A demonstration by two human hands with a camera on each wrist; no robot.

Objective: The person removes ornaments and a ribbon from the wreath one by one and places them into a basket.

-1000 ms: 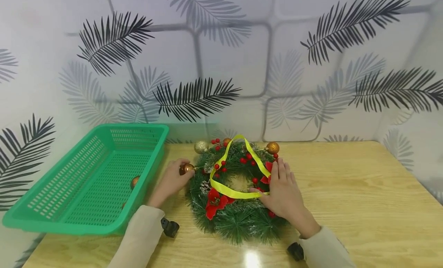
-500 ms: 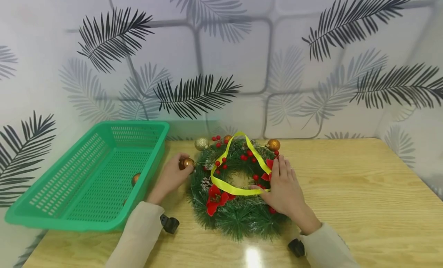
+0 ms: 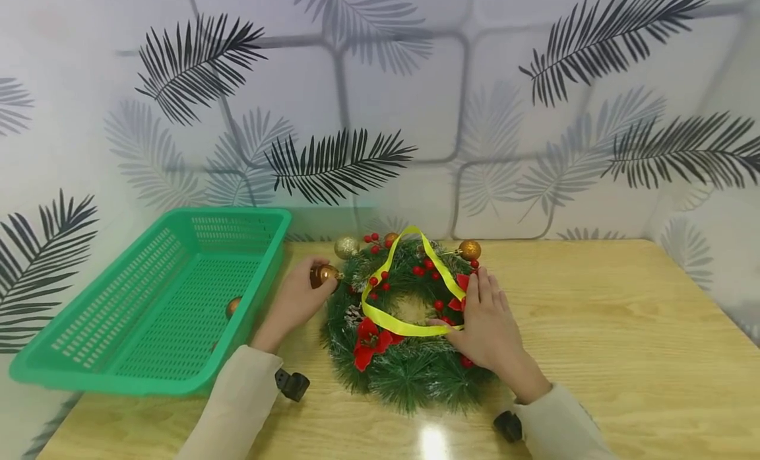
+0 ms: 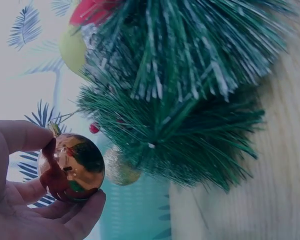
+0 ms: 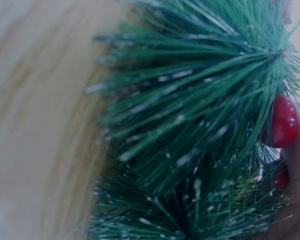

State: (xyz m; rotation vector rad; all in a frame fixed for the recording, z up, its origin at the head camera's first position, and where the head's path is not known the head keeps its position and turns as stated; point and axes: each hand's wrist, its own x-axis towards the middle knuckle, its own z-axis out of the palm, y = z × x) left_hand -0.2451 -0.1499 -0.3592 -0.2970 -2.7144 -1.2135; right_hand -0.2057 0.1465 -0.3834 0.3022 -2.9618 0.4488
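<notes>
A green Christmas wreath (image 3: 410, 374) lies on the table, decked with red berries, red poinsettias (image 3: 369, 342), a pine cone and a yellow ribbon (image 3: 394, 323). My left hand (image 3: 295, 300) pinches a shiny copper bauble (image 4: 75, 167) by the wreath's left side; its gold cap and thin hanging loop show in the left wrist view. With fingers extended, my right hand (image 3: 488, 323) rests on the wreath's right side, over part of the ribbon. A glittery pale gold bauble (image 3: 346, 247) sits at the back left of the wreath, an orange-gold bauble (image 3: 469, 250) at its back right.
A green plastic basket (image 3: 119, 384) stands at the left, with a copper bauble (image 3: 232, 307) inside by its right wall. The wooden table (image 3: 605, 328) stretches out to the right. A patterned wall covering (image 3: 404, 117) rises directly behind the table.
My left hand has shifted slightly up and right with the copper bauble, bringing its cap nearer the wreath. The right hand keeps its place on the wreath.
</notes>
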